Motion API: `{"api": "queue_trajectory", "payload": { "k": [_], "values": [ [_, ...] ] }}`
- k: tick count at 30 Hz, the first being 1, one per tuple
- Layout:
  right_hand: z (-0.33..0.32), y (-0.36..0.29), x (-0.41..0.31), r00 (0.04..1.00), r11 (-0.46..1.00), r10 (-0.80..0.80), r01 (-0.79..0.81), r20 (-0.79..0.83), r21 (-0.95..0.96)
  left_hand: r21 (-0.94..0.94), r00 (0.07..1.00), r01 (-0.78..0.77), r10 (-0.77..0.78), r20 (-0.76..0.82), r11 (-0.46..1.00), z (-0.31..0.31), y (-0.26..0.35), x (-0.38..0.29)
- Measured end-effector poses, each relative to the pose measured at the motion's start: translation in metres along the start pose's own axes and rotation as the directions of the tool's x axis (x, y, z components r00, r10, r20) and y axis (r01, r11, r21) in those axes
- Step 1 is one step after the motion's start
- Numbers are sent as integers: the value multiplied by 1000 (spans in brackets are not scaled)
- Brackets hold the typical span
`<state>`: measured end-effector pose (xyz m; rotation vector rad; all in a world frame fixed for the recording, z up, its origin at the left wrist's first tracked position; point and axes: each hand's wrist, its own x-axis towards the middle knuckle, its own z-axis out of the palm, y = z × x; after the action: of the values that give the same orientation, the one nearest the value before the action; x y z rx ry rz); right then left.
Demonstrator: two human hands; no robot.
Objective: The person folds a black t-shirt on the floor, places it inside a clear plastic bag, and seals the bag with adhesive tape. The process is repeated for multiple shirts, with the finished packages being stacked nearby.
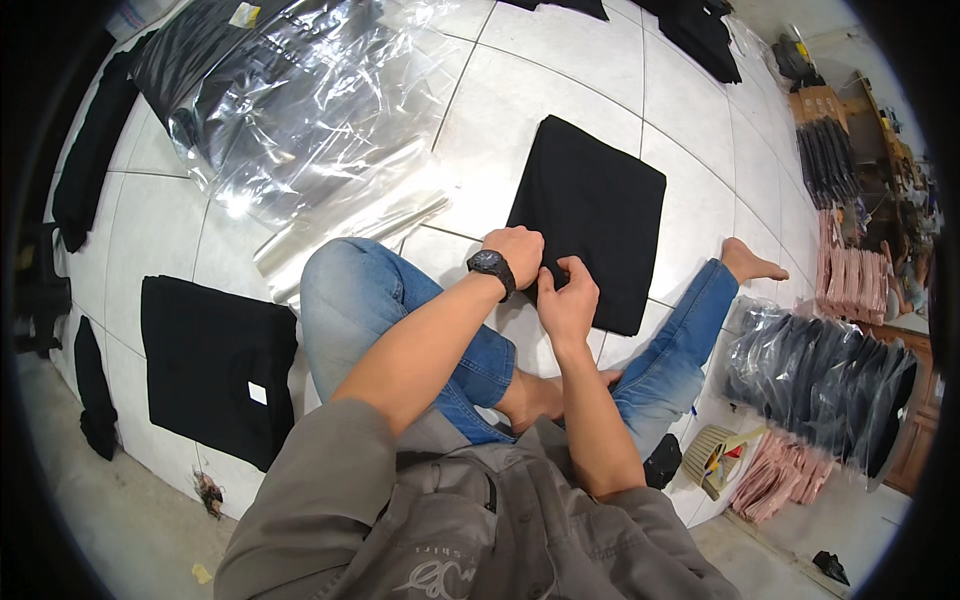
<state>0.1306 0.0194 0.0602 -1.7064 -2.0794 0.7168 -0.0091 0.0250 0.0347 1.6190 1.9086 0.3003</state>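
A folded black garment, maybe a stack, lies on the white tile floor before me. At its lower left corner is my left hand, with a black watch on the wrist; its fingers are bent down and partly hidden. My right hand is beside it at the near edge of the black cloth, thumb and index finger curved towards each other. Whether either hand pinches the fabric cannot be made out. Another folded black stack with a white label lies left of my bent knee.
Clear plastic sheeting spreads at the upper left, a flattened plastic roll near my knee. Plastic-wrapped dark garments, pink bundles and a basket stand at the right. More black cloth lies far left.
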Motion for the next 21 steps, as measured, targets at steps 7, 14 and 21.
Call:
{"api": "queue_trajectory", "payload": {
  "k": [7,14,21],
  "values": [
    [-9,2,2,1000,999,-10,9,3,37,-162,997,-70,76,27,984,-3,-9,6],
    [-3,-4,-3,984,982,-171,167,-45,-85,-149,975,-93,120,185,984,4,-17,7],
    [-6,9,-14,863,909,-408,416,299,39,-641,899,437,-297,322,630,-2,-43,-3]
  ]
}}
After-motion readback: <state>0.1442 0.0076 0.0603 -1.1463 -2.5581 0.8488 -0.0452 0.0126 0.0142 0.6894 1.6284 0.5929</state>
